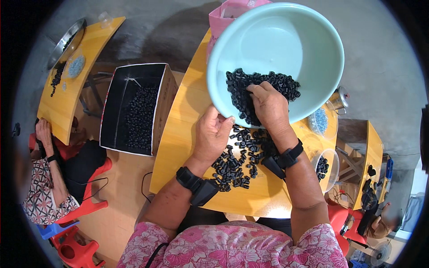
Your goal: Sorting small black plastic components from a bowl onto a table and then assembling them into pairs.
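1. Head view: black pieces (239, 91) heap up inside the pale blue basin (277, 42), toward its near side, spread mostly left to right.
2. Right hand (270, 105) is the closer one, fingertips curled into that heap. Can't tell if it's pinching any.
3. Left hand (210, 136) is at the basin's near-left rim, thumb and fingers close together; can't tell how firmly, tbh.

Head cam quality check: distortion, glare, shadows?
Head view: fisheye bends the yellow table's left edge, corners go black; glare near its closest edge; dark shadow on the grey wall; black parts in the basin partly merge together.
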A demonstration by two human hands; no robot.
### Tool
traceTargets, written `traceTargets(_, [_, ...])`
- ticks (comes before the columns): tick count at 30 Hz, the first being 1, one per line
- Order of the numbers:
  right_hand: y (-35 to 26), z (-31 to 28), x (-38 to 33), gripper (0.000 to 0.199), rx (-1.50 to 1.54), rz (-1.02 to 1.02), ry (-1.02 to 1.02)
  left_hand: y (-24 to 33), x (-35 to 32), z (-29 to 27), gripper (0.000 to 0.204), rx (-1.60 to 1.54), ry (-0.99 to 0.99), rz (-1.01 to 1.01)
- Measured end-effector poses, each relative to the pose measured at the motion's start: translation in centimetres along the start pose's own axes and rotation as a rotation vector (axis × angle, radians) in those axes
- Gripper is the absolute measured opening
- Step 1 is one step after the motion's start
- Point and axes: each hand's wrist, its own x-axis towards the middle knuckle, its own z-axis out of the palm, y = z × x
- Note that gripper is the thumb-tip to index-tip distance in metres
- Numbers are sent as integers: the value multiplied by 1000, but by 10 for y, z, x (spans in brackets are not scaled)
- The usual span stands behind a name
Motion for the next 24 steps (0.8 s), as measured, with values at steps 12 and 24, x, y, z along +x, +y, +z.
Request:
traceTargets(12, [-4,0,2,22,-65,18,-54,-6,0,0,18,20,0,41])
traceTargets(24, [2,3,3,19,0,34,-53,-3,1,1,20,-28,-2,12])
